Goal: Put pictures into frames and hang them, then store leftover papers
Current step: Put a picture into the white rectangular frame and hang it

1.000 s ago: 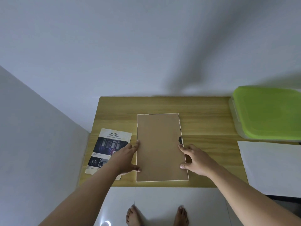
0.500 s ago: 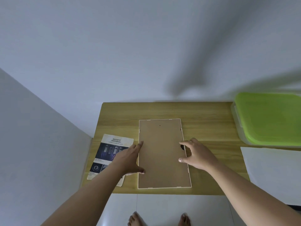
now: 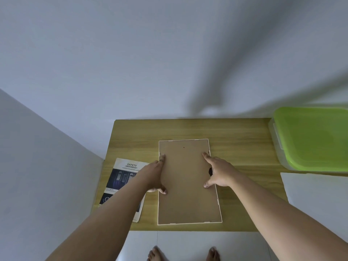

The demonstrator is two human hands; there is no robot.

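brown fibreboard backing faces up: the picture frame [image 3: 188, 204] lies face down mid-bench [image 3: 244, 147], white rim showing all round, long side running away from you. your left hand [image 3: 152, 176] lies flat along its left edge, fingers straight, thumb tip pressed on the board. your right hand [image 3: 219, 173] is spread over the right edge, forefinger reaching toward the far corner, thumb down on the board nearer you. neither of your hands is gripping anything. a small black fitting [image 3: 210, 171] sits at the right rim just under that hand; can't tell if it's a clip or a hanger.

progress, my read: early.
- backing looks seated, so a picture may be inside, but the front is hidden, so i can't confirm.
- securing the back looks like the step in hand.
- nothing hangs on the wall [image 3: 169, 53] in view.
- papers not stored: the safety leaflet [image 3: 122, 178] lies just left of the frame, partly under your left forearm. a white sheet [image 3: 316, 194] lies at the right. the green-lidded plastic box [image 3: 316, 138] beyond it is closed.

left to do: lock the back, flip, hang, then put the papers away.
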